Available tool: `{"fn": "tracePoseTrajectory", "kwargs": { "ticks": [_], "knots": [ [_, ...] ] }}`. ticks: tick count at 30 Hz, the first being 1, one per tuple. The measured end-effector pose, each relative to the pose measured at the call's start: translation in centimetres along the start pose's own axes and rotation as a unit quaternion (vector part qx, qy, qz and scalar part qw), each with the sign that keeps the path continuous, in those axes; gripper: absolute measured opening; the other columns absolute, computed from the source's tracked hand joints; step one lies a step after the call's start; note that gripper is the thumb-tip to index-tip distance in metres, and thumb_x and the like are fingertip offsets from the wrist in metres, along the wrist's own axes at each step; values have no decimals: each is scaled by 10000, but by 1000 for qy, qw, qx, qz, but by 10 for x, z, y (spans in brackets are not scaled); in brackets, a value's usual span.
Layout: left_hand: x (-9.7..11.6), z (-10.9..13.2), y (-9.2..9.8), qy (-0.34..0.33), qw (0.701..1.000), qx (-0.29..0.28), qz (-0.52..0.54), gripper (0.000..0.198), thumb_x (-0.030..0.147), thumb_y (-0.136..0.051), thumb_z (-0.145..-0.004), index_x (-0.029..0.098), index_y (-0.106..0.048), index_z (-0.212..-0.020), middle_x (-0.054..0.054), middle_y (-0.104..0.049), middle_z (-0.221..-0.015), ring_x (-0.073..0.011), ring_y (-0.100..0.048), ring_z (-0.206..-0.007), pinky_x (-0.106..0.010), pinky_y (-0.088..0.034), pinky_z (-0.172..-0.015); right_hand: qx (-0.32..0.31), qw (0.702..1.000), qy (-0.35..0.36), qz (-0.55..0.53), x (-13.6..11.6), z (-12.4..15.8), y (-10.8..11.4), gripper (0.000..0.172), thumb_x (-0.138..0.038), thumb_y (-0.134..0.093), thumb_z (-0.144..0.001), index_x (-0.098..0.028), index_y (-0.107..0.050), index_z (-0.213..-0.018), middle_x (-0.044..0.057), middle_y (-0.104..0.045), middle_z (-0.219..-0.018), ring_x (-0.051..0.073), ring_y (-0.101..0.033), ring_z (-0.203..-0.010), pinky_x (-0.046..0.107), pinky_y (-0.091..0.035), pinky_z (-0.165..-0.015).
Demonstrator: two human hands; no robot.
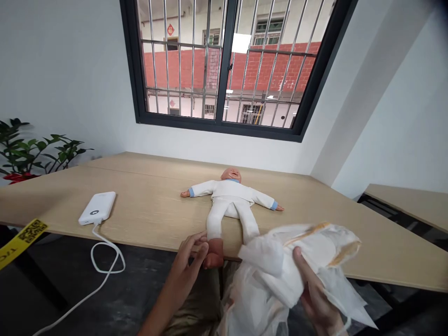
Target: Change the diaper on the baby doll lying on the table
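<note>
Wooden table (pixel 147 219), one doll (pixel 229 200), one diaper (pixel 301 261), two hands

Baby doll (pixel 229 200): white suit, light blue cuffs and collar, reddish-brown foot. Diaper (pixel 301 261): white with tan-orange edge strips. Counter (pixel 147 210): pale wood grain. Power bank (pixel 97 208): white, white cable (pixel 105 261). Potted plant (pixel 31 151): dark green leaves, red pot. Tape (pixel 21 240): yellow, black print. Window frame (pixel 224 60) black.

Doll's (pixel 231 200) one foot hidden behind diaper (pixel 297 261), right hand (pixel 320 298) cut off at bottom edge, plant (pixel 28 151) cropped at left edge.
</note>
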State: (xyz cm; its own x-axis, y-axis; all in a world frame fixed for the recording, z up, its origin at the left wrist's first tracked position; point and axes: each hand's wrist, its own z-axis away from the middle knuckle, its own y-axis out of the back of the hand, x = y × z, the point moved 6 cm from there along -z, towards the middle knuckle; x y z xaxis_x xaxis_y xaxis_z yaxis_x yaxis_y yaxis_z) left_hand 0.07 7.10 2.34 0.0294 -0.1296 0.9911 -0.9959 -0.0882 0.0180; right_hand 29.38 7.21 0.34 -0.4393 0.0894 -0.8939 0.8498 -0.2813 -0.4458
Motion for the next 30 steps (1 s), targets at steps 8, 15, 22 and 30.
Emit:
{"fn": "tracePoseTrajectory", "kwargs": {
  "ticks": [8, 15, 22, 30],
  "knots": [
    [-23, -17, -27, 112, 961, -39, 251, 606, 414, -773, -687, 202, -534, -1203, -126, -582, -1319, -268, -522, -1252, -379, -409, -1048, -19, 985, -144, -89, 22, -4, -19, 737, -340, -766, -756, -149, -456, -1396, 94, -644, -1239, 268, -632, -1106, 361, -547, -955],
    [-26, -20, -52, 215, 900, -87, 369, 279, 354, -691, -761, 161, -626, -953, -90, -694, -1030, -197, -642, -967, -297, -466, -886, -44, 979, -164, -110, 27, -7, -25, 658, -349, -758, -758, -178, -510, -1343, 72, -684, -1168, 258, -660, -1055, 384, -523, -977],
    [-31, -28, -88, 235, 844, -212, 433, 271, 373, -652, -813, 107, -650, -866, -74, -706, -873, -173, -652, -855, -263, -466, -890, -117, 985, -110, -66, 19, -12, -29, 590, -560, -679, -765, -190, -632, -1223, 99, -668, -1195, 291, -604, -1150, 440, -440, -1051],
    [1, -25, -119, 267, 753, -331, 503, 526, 561, -479, -870, 111, -635, -1091, -92, -699, -873, -222, -659, -840, -297, -493, -814, -155, 984, -88, -13, 4, -10, -50, 557, -627, -625, -728, -255, -693, -1137, 81, -673, -1188, 290, -560, -1210, 417, -465, -1022]
  ]
}}
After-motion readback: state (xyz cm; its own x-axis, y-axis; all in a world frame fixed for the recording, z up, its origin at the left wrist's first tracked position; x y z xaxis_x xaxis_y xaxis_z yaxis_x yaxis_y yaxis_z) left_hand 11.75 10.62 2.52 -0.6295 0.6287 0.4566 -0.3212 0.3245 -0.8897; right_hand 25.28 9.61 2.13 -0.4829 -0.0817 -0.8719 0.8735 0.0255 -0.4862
